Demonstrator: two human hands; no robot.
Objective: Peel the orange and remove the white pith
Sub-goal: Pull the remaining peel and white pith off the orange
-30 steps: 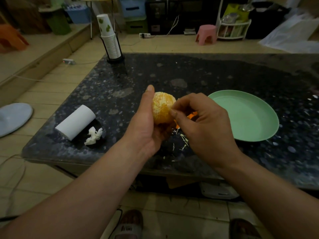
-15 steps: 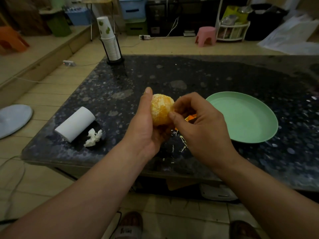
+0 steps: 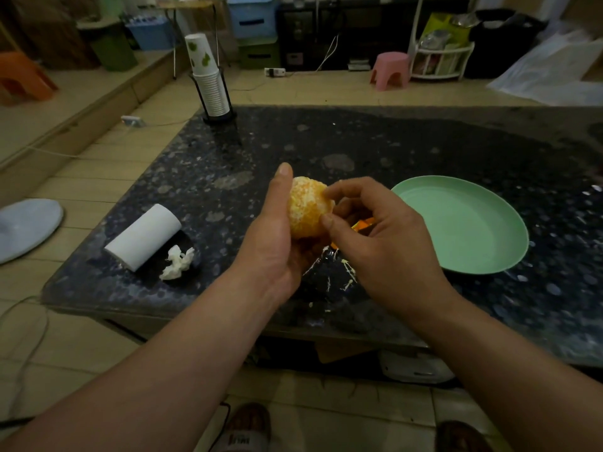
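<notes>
My left hand (image 3: 274, 236) grips a peeled orange (image 3: 307, 208) above the near part of the dark stone table (image 3: 408, 151); patches of white pith cover the fruit's upper side. My right hand (image 3: 381, 239) is at the orange's right side, its thumb and forefinger tips on the fruit's surface. Orange peel pieces (image 3: 360, 226) lie on the table behind my right hand, mostly hidden. Thin pith strands (image 3: 346, 272) are scattered on the table below the hands.
A green plate (image 3: 463, 223) sits to the right of my hands. A white paper roll (image 3: 143, 236) and a crumpled tissue (image 3: 177, 262) lie at the near left. A stack of paper cups in a holder (image 3: 208, 83) stands at the far left corner.
My right hand's fingers have shifted up along the orange's right side, the forefinger now at its top edge. The left hand keeps the same hold.
</notes>
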